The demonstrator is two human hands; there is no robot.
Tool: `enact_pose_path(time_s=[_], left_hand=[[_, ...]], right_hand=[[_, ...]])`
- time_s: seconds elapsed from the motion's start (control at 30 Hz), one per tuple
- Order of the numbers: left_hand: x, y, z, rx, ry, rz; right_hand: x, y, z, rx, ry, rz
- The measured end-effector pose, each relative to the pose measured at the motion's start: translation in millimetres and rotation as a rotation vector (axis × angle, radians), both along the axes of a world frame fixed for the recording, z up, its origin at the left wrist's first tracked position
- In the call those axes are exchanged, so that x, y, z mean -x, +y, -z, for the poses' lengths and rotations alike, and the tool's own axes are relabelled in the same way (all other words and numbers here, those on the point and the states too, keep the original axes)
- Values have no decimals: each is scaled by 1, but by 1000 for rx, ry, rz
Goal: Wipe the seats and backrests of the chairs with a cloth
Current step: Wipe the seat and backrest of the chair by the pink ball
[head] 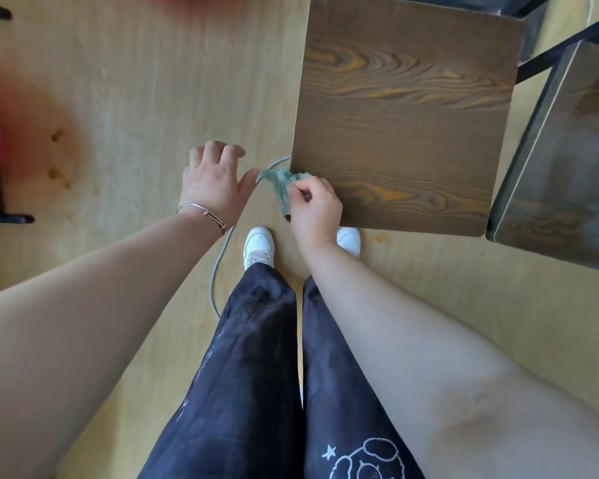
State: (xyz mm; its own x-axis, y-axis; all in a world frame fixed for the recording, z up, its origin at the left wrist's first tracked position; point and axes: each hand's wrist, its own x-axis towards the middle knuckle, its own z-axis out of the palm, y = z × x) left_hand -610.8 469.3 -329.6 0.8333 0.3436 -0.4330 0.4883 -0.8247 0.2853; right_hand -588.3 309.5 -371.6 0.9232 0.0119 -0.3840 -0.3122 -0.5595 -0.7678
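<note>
as the right grip (316, 206) pinches it, the cloth (276, 183) trails leftward

Bright even daylight, soft shadows (wide-angle stretch, edges blurred).

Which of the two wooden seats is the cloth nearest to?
The middle brown seat: the green cloth, pinched by the right hand, is at its corner. The other seat stands far right.

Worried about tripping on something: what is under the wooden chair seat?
A gray cable on the floor runs under the wooden chair seat at its near left corner. The seat hides where it goes and anything else beneath.
</note>
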Motion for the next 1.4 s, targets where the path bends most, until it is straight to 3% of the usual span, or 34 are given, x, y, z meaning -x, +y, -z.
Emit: enact_pose_path(time_s=[0.1, 0.3, 0.43, 0.53, 0.73, 0.97, 1.4], left_hand=[[-21, -27, -3, -9, 23, 48], [-75, -115, -7, 38, 37, 188], [-103, -164, -8, 60, -1, 315], [-115, -184, -5, 64, 0, 381], [-115, -173, 0, 43, 18, 385], [-84, -122, 0, 19, 30, 235], [-6, -7, 2, -4, 20, -24]], right_hand=[[-43, -42, -6, 2, -21, 93], [-116, -182, -7, 223, -89, 344], [-134, -260, 0, 341, -47, 491], [-128, -283, 9, 353, 44, 485], [-120, -276, 15, 334, 74, 530], [-109, -229, 11, 414, 25, 460], [-67, -61, 8, 359, -97, 109]])
